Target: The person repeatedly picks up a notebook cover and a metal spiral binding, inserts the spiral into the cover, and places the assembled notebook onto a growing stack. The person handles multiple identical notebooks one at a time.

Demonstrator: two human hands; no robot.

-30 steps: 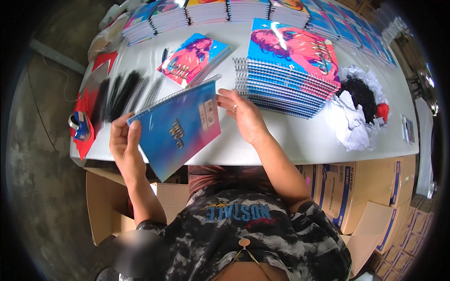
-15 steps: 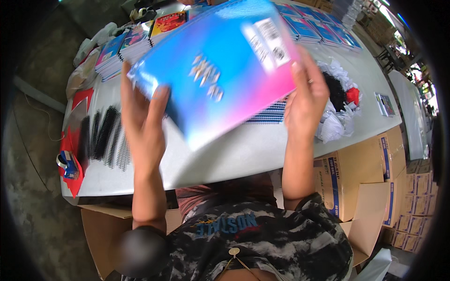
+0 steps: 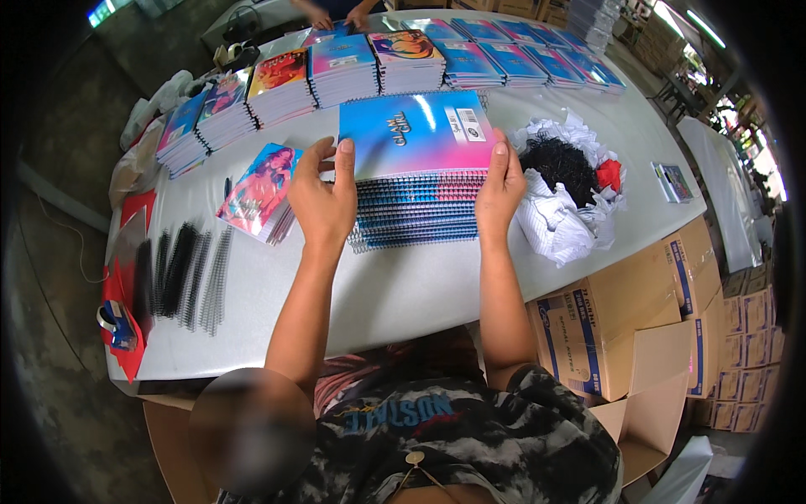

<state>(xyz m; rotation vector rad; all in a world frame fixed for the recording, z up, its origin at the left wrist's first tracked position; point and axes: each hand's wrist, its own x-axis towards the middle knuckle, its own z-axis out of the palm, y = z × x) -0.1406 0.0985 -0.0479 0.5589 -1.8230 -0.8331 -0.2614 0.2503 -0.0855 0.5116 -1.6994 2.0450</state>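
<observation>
On the white table, the blue-pink spiral notebook, raised a moment ago, now tops the notebook stack; left hand and right hand pinch its sides, fingers together

under the fingertips, the top spiral notebook has a glossy card cover; beside the right fingers lies crumpled white paper; the white table looks smooth and matt.

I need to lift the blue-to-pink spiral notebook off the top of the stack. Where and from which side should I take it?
Take the blue-to-pink spiral notebook by its near corners, from the person's side, probably. It lies flat on the stack of spiral notebooks, and the left hand and right hand rest there.
</observation>
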